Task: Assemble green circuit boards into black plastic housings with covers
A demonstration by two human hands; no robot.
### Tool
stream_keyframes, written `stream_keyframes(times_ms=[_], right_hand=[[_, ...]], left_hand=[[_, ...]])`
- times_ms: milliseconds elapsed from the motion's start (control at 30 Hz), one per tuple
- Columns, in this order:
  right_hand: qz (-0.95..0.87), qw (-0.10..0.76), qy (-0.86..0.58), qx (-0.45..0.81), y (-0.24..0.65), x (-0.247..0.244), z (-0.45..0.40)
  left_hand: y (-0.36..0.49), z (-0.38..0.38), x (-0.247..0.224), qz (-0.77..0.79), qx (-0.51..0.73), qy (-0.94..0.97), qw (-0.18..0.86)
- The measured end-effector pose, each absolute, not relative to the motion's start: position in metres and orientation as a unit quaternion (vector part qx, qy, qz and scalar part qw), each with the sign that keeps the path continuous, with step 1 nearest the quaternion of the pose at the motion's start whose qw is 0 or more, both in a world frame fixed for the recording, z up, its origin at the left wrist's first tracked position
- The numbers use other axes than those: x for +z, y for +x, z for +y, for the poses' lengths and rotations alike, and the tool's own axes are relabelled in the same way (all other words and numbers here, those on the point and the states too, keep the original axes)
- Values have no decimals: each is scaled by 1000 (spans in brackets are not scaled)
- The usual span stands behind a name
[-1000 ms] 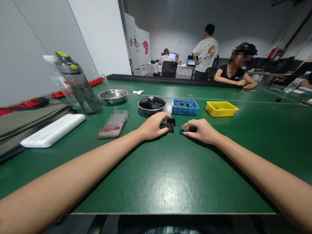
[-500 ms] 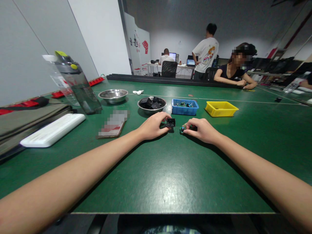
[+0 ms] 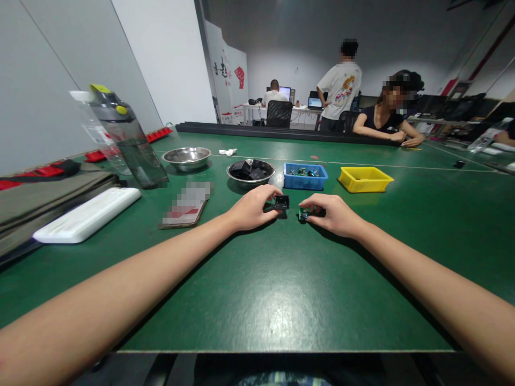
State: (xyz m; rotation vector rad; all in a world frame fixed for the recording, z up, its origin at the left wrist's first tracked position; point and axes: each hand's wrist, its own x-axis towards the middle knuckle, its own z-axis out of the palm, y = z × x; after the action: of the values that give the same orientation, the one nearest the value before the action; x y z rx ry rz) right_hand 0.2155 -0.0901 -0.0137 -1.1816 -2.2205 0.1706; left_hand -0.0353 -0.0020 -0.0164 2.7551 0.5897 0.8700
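Observation:
Between the thumb and fingers of my left hand is a small black plastic case, its open side facing me. Just to the right, my right hand pinches a small green circuit board with a dark round part on it. A narrow gap separates the board from the case. Behind my left hand stands a metal bowl filled with black plastic cases. The blue bin beyond both hands holds several circuit boards.
A yellow bin sits at the back right, a second metal bowl at the back left. On the left are a phone, a white slab-like object, a tilted drink bottle and a bag. A person sits across the table.
My right hand has turned the circuit board in its fingers, so its green face now stands more upright. My left hand and the case have stayed put.

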Motion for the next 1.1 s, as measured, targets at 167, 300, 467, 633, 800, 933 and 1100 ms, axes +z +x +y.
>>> stream_keyframes(times_ms=[167, 300, 467, 633, 800, 933, 1100], right_hand=[[-844, 326, -421, 58, 216, -16, -89], [-832, 344, -430, 75, 215, -17, -89], [-821, 355, -439, 85, 213, -16, -91], [-820, 357, -441, 83, 214, -15, -92], [-821, 361, -434, 82, 214, -15, -92], [-826, 364, -424, 77, 215, -16, -91], [-829, 362, -420, 79, 215, -15, -92]], left_hand=[[-35, -2, -16, 202, 290, 931, 95], [-35, -2, -16, 203, 289, 931, 93], [-35, -3, -16, 203, 289, 931, 95], [-35, -3, -16, 203, 288, 931, 95], [-36, -3, -16, 205, 286, 931, 95], [-36, -4, -16, 206, 287, 931, 97], [-35, -4, -15, 204, 287, 931, 97]])
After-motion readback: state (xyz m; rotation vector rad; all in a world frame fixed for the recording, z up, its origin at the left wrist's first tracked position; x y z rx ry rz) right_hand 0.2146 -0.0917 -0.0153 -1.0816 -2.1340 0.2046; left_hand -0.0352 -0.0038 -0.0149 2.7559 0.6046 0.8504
